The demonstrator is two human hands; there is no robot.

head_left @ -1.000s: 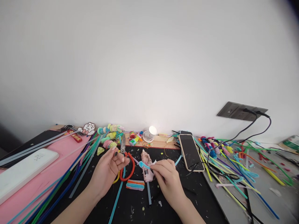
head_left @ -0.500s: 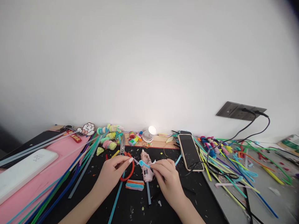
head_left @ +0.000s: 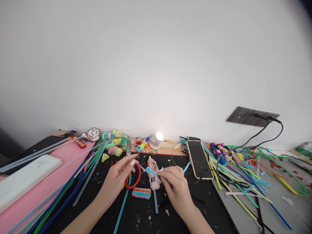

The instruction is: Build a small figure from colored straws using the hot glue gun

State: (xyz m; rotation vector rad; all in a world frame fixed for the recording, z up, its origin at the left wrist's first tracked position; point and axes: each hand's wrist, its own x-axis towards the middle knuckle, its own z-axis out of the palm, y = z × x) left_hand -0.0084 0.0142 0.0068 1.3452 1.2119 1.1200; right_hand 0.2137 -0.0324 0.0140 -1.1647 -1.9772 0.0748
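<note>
Above one black mat (head_left: 204, 214), the right hand (head_left: 175, 184) pinches one blue strip (head_left: 151, 171), the left hand (head_left: 115, 177) unclear in grip.

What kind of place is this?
It looks like a craft table, maybe at home: there are colorful fuzzy stems, red-handled scissors and what seems a pink glue gun.

I count one left hand (head_left: 116, 177) and one right hand (head_left: 174, 182) by one glue gun (head_left: 155, 184) and one blue loop (head_left: 151, 171); left of the gun, one pair of scissors (head_left: 139, 178) and one power bank (head_left: 30, 180); beyond it, one cup (head_left: 157, 139); to its right, one pale-rimmed phone (head_left: 200, 159) and two wall plugs (head_left: 260, 116).
</note>
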